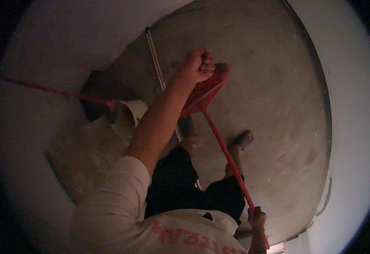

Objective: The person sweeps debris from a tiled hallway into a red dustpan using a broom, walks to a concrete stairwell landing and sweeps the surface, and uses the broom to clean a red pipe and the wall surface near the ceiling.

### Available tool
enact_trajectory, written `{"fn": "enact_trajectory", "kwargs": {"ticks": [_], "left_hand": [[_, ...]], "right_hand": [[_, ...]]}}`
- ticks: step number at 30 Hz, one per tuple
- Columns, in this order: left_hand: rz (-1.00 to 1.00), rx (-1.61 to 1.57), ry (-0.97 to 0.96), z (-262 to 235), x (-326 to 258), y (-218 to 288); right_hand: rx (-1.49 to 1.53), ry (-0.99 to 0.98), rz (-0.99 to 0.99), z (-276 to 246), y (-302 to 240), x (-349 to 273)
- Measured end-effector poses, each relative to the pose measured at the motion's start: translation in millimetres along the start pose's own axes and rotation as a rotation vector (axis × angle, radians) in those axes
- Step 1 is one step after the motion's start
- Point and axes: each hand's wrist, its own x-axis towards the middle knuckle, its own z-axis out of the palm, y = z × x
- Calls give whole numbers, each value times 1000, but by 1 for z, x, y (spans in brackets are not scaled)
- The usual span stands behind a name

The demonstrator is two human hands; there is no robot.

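My left arm reaches forward, and my left hand (200,65) is closed in a fist above a red long-handled dustpan (202,101). Its fingers curl inward, so whatever they may hold is hidden. The fist overlaps the pan's far part; whether they touch is unclear. Down at the lower right, my right hand (257,218) grips the dustpan's red handle (223,146), which slants up from there to the pan.
Pale thin pipes (156,61) run along the concrete floor (278,106). To the left are a whitish bucket (136,111), a dark container (94,86) and a red stick (45,88) with a dark end. My sandalled foot (244,139) stands beside the handle. Pale walls border both sides.
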Motion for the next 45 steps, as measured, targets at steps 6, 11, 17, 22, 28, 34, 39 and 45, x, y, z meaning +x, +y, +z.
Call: {"fn": "enact_trajectory", "kwargs": {"ticks": [6,11,17,22,28,34,39,45], "left_hand": [[-29,41,-45,25,-13,28],[-35,127,-96,28,-8,32],[-78,94,-101,9,2,19],[-92,62,-150,2,12,23],[5,53,-13,4,11,27],[50,91,78,-6,-6,34],[4,145,158,-46,-37,34],[-26,216,122,-54,-63,31]], "right_hand": [[-72,0,-19,12,-8,-22],[-22,-28,11,6,-21,-28],[76,-12,-55,-3,-28,-26],[-91,13,-94,-3,-5,-33],[-36,-6,-53,-2,-10,-37],[-102,4,-55,2,-13,-48],[-87,65,-105,16,-5,-55],[-105,34,-110,20,-3,-61]]}}
